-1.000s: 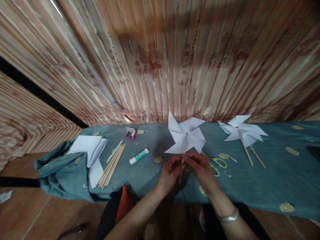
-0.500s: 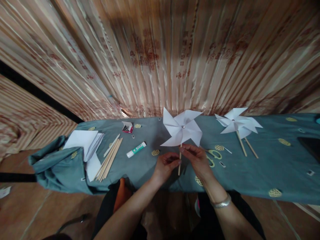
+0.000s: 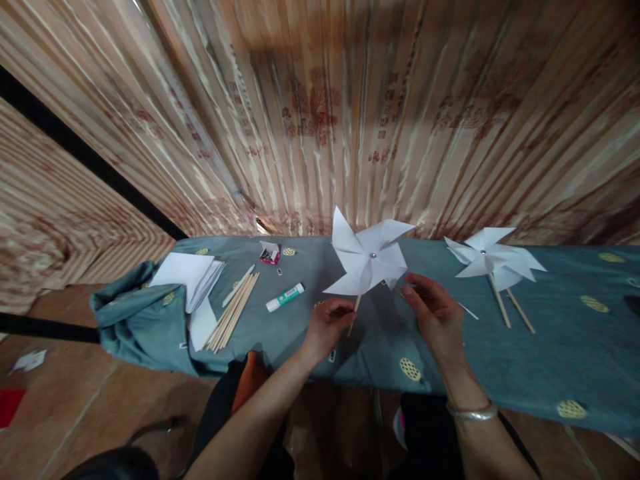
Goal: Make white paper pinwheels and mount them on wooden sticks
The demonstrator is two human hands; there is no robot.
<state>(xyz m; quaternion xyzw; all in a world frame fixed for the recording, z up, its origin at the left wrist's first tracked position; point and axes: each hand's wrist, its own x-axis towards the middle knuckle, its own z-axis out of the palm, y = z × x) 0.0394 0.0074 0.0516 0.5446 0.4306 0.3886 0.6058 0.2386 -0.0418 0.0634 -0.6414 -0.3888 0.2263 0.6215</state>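
Note:
A white paper pinwheel (image 3: 371,253) with a shiny round pin at its centre faces me above the table. My left hand (image 3: 330,327) is closed on its thin wooden stick (image 3: 357,305), just below the blades. My right hand (image 3: 434,310) is at the lower right blade, thumb and fingers a little apart and holding nothing. Whether its fingertips touch the paper I cannot tell. Two more white pinwheels (image 3: 485,252) lie overlapping at the right, their sticks (image 3: 501,301) pointing towards me.
On the green cloth (image 3: 525,367) at the left lie folded white paper (image 3: 185,273), several wooden sticks (image 3: 235,313), a white pencil-like stick (image 3: 239,285), a glue stick (image 3: 285,297) and an open small red box (image 3: 269,253). A pleated curtain (image 3: 320,120) hangs behind.
My right hand has let go of the stick and moved right to the blade's edge. My left hand still holds the stick, which leans more. The green-handled scissors are now out of sight.

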